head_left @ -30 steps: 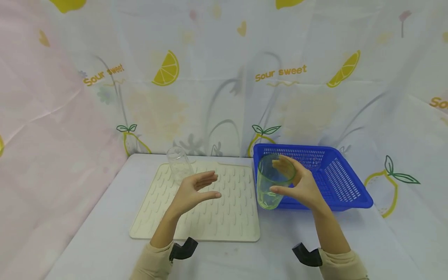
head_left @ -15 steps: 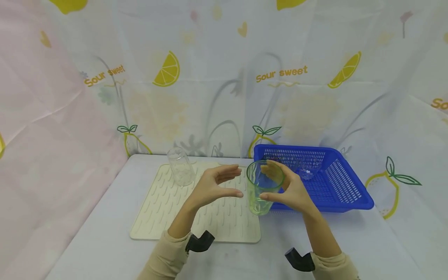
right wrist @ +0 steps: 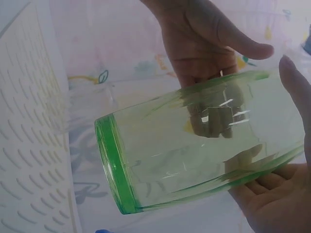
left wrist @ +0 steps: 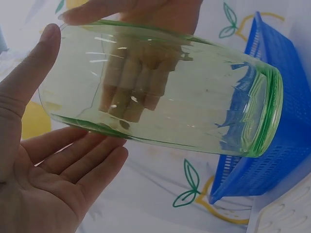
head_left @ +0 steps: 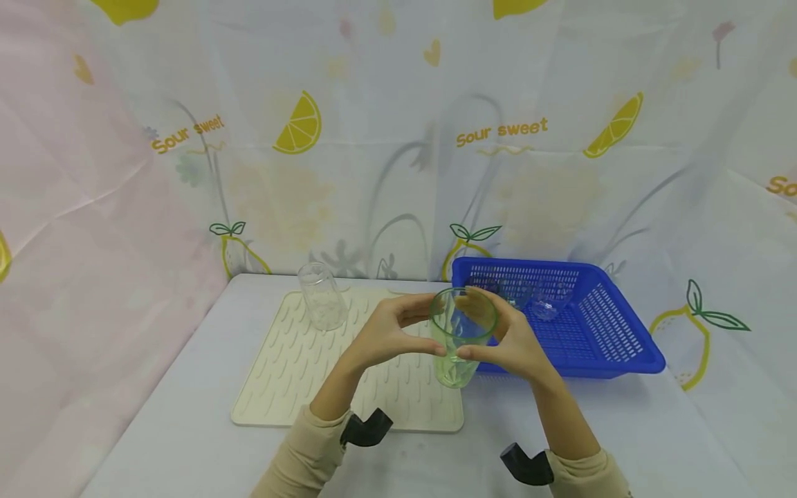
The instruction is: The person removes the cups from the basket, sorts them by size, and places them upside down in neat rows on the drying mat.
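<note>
A green-tinted drinking glass (head_left: 456,370) is held up, slightly tilted, above the right edge of the cream ridged mat (head_left: 361,408). My right hand (head_left: 507,342) grips it from the right, thumb in front and fingers behind. From the left, my left hand (head_left: 395,339) reaches to its side with fingers and thumb fairly straight; the fingertips lie behind the glass, and the left wrist view does not settle how firmly they touch. A clear glass (head_left: 324,304) stands on the mat's back left part.
Behind the right hand stands a blue perforated basket (head_left: 613,363), holding a clear glass (head_left: 548,304) and other glassware partly hidden by the hand. A lemon-printed cloth (head_left: 386,194) hangs behind the white-covered table (head_left: 180,415).
My right hand has brought the green glass leftward from in front of the basket toward the mat's right edge. My left hand has moved right, up to the glass.
</note>
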The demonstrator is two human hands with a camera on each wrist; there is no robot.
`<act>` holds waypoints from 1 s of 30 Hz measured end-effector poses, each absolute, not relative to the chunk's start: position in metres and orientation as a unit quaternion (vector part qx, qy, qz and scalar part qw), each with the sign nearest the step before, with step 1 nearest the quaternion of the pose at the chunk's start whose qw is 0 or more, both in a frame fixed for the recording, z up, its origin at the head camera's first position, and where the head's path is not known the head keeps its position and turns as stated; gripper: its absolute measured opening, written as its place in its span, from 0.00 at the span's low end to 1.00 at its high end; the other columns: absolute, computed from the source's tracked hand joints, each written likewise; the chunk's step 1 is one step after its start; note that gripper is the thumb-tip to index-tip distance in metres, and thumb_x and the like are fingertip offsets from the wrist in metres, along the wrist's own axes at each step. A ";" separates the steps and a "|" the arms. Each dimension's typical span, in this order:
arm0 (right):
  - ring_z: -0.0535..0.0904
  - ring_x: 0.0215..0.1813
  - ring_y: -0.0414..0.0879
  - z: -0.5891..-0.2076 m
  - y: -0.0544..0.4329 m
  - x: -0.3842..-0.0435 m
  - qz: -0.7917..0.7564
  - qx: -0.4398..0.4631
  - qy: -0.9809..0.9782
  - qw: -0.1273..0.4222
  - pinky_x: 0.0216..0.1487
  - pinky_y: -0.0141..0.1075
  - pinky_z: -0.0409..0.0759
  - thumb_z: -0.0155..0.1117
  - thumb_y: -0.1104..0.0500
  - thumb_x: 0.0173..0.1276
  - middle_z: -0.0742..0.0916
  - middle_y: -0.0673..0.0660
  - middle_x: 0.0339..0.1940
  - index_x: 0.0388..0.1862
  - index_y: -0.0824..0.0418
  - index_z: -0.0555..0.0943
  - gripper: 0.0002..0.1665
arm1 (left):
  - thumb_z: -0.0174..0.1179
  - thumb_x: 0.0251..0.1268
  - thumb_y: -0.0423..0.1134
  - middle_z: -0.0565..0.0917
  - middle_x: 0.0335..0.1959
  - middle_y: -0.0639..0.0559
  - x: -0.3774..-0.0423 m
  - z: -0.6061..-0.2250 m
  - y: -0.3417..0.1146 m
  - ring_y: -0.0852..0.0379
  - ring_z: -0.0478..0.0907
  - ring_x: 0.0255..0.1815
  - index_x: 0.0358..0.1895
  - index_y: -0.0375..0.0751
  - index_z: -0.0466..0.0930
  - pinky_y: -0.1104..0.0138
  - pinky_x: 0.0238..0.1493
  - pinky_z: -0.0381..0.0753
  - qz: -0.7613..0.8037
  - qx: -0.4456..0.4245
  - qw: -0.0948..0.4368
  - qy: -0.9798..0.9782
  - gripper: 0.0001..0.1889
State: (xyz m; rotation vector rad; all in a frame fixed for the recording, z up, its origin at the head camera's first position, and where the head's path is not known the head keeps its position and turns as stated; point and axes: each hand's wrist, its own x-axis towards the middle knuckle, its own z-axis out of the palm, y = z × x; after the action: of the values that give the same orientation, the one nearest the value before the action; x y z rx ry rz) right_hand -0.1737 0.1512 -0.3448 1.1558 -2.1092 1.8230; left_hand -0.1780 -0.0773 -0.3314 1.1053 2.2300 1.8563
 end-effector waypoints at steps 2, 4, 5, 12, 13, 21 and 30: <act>0.74 0.61 0.41 -0.345 0.150 -0.173 0.605 0.385 -0.694 0.054 0.61 0.31 0.74 0.73 0.71 0.50 0.76 0.73 0.57 0.65 0.79 0.58 0.47 | 0.74 0.46 0.40 0.75 0.60 0.37 -0.179 -0.332 -0.076 0.45 0.74 0.60 0.63 0.29 0.69 0.65 0.62 0.73 0.602 0.365 0.019 0.710 0.39; 0.74 0.61 0.42 -0.345 0.149 -0.173 0.609 0.390 -0.689 0.047 0.60 0.32 0.75 0.74 0.69 0.51 0.74 0.77 0.57 0.66 0.79 0.57 0.48 | 0.74 0.45 0.48 0.75 0.60 0.37 -0.181 -0.334 -0.075 0.43 0.74 0.60 0.63 0.29 0.68 0.65 0.62 0.73 0.606 0.371 0.020 0.703 0.42; 0.74 0.62 0.41 -0.345 0.148 -0.173 0.612 0.393 -0.685 0.044 0.60 0.31 0.75 0.74 0.67 0.52 0.73 0.78 0.57 0.66 0.79 0.57 0.48 | 0.73 0.44 0.52 0.75 0.60 0.37 -0.181 -0.334 -0.075 0.42 0.73 0.61 0.63 0.29 0.68 0.65 0.62 0.73 0.608 0.374 0.021 0.701 0.44; 0.68 0.68 0.42 -0.351 0.143 -0.174 0.640 0.408 -0.651 0.032 0.67 0.34 0.68 0.70 0.59 0.59 0.68 0.74 0.65 0.69 0.77 0.54 0.49 | 0.72 0.46 0.54 0.74 0.61 0.37 -0.182 -0.337 -0.072 0.39 0.71 0.62 0.65 0.32 0.67 0.65 0.62 0.73 0.619 0.380 0.024 0.687 0.44; 0.67 0.68 0.42 -0.352 0.143 -0.174 0.644 0.411 -0.644 0.029 0.67 0.35 0.67 0.70 0.58 0.59 0.68 0.71 0.67 0.69 0.77 0.54 0.49 | 0.72 0.47 0.53 0.74 0.61 0.38 -0.182 -0.337 -0.072 0.40 0.71 0.62 0.65 0.32 0.67 0.64 0.62 0.73 0.620 0.379 0.024 0.687 0.44; 0.64 0.70 0.42 -0.357 0.141 -0.174 0.657 0.436 -0.615 0.025 0.67 0.33 0.67 0.65 0.57 0.64 0.67 0.62 0.70 0.71 0.78 0.45 0.51 | 0.72 0.44 0.56 0.74 0.61 0.39 -0.180 -0.337 -0.072 0.41 0.71 0.62 0.64 0.32 0.67 0.62 0.63 0.73 0.627 0.374 0.022 0.683 0.45; 0.64 0.70 0.42 -0.363 0.143 -0.169 0.648 0.432 -0.626 0.038 0.66 0.33 0.68 0.65 0.58 0.63 0.68 0.60 0.70 0.69 0.80 0.51 0.47 | 0.74 0.42 0.30 0.78 0.54 0.41 -0.176 -0.338 -0.071 0.48 0.76 0.56 0.60 0.31 0.70 0.57 0.57 0.77 0.616 0.371 -0.001 0.695 0.36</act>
State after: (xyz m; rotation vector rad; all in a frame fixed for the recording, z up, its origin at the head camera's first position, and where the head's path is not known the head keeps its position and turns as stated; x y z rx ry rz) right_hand -0.1695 0.1430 -0.3628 1.3258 -1.9199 1.9884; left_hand -0.1758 -0.0710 -0.3376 1.1654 2.1850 1.9366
